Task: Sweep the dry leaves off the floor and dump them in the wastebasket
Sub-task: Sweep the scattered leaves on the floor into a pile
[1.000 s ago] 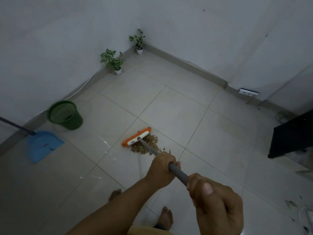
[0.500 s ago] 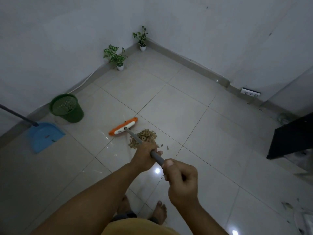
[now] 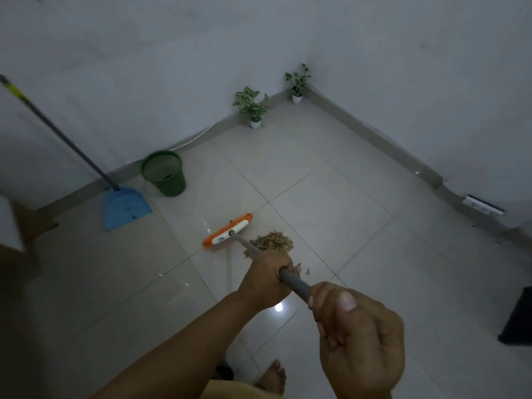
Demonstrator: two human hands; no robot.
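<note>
A person's left hand (image 3: 266, 279) and right hand (image 3: 357, 338) both clench the grey broom handle (image 3: 293, 283); its orange head (image 3: 227, 233) sits just left of the dry leaves (image 3: 272, 240), well short of the green wastebasket (image 3: 164, 172).

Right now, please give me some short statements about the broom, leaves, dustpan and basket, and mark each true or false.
1. Both hands grip the broom handle. True: left hand lower, right hand higher.
2. The leaves are in the dustpan. False: they lie piled on the floor beside the broom head.
3. The basket is green and stands upright by the wall. True.
4. The dustpan is orange. False: it is blue; the broom head is orange.
</note>
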